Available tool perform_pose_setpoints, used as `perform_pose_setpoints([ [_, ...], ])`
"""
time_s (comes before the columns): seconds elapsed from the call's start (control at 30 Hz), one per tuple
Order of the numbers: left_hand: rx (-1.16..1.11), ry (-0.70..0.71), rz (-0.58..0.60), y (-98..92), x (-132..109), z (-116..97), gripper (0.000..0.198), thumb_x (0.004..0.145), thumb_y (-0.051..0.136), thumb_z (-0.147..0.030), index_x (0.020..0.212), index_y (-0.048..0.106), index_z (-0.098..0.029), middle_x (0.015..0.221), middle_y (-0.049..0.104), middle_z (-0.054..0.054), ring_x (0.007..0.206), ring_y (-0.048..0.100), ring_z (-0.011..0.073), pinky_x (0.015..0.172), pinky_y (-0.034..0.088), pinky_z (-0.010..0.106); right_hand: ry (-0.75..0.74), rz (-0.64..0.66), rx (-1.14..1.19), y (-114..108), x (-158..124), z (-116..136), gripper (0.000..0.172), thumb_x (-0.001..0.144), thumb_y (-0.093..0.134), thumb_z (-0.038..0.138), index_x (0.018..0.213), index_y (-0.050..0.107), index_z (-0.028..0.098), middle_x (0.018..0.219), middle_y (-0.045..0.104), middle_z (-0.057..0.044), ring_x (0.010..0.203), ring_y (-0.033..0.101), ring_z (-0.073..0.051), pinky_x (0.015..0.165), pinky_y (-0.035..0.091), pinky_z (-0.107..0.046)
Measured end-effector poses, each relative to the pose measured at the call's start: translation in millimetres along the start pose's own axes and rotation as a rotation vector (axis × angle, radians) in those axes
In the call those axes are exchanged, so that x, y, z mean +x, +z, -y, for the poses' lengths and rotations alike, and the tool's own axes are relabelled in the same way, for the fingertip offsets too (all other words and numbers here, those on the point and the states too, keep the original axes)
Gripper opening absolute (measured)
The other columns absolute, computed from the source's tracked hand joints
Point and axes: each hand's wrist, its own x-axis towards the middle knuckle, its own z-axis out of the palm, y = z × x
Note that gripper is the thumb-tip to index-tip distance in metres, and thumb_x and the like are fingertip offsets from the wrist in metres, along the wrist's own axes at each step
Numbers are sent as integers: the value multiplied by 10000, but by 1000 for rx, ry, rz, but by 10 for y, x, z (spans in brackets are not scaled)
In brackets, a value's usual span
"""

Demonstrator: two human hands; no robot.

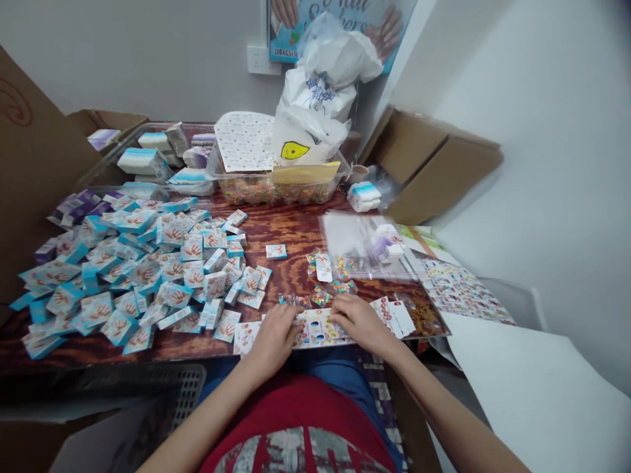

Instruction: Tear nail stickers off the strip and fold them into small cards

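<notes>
Red-brown wood-grain tabletop [300,246] under everything, crowded nearly edge to edge. At 6 o'clock, along the near edge, a printed nail-sticker sheet [320,330] beneath both hands. Left hand [273,338] narrow and low over the sheet's left part, fingers together and bent down onto it; right hand [362,323] just as low on the right part, angled inward, fingers together. Whether either one pinches the sheet or only presses on it, impossible to tell from this view, with the fingertips hidden behind the knuckles. Just beyond the hands at 12 o'clock, small clear packets of multicoloured beads [323,282] with a white card tag [324,267]; at 1 o'clock, a wide clear plastic bag [367,246]. Past the right hand at 3 o'clock, a packet of amber-brown bands [424,320]. Across 9 o'clock, a great loose drift of small blue-and-white boxes [133,276] printed with hands, and one lone box [276,251] lying apart. Farther off at 12 o'clock, a clear tub of multicoloured beads [276,190], nearly full, with white plastic bags [330,72] behind it. Only a few packets out by the hands; the bulk of the boxes and beads left in heap and tub.
</notes>
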Motion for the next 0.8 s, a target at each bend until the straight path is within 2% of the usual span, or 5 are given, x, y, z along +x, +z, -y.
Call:
perform_pose_setpoints([
  [0.13, -13, 9, -1, 0, 77, 68, 129, 904, 519, -122, 815, 597, -171, 817, 640, 44, 808, 592, 192, 737, 459, 305, -3, 65, -29, 36, 40, -27, 197, 912, 535, 167, 718, 572, 172, 787, 607, -31, 756, 559, -171, 699, 393, -273],
  [0.33, 29, 56, 0, -85, 129, 59, 198, 929, 448, -128, 803, 595, -174, 790, 633, 48, 785, 574, 197, 722, 460, 323, -10, 53, 2, 22, 7, 59, 156, 923, 542, 235, 786, 592, 178, 813, 633, -32, 775, 567, -181, 712, 384, -280],
  [0.43, 82, 91, -91, -200, 92, -87, 163, 931, 450, -129, 928, 606, -175, 933, 646, 85, 930, 570, 233, 859, 467, 409, -29, 68, 99, -130, -13, 108, 179, 915, 539, 211, 755, 615, 181, 777, 641, -24, 759, 569, -179, 710, 380, -279],
  [0.6, 166, 216, -501, -423, -55, -537, 331, 901, 495, -77, 1191, 542, -228, 1246, 544, 119, 1268, 437, 280, 1085, 344, 524, -19, -49, 407, -601, -60, 257, 236, 921, 530, 294, 748, 644, 181, 731, 597, -8, 706, 548, -159, 648, 382, -257],
  [0.8, -27, 198, -388, -437, -51, -748, 563, 934, 515, -208, 1466, 332, -242, 1463, 445, 131, 1389, 354, 292, 1118, 339, 517, -169, -140, 530, -741, -154, 698, 236, 953, 520, 322, 829, 679, 199, 784, 609, -28, 776, 567, -172, 735, 432, -286],
])
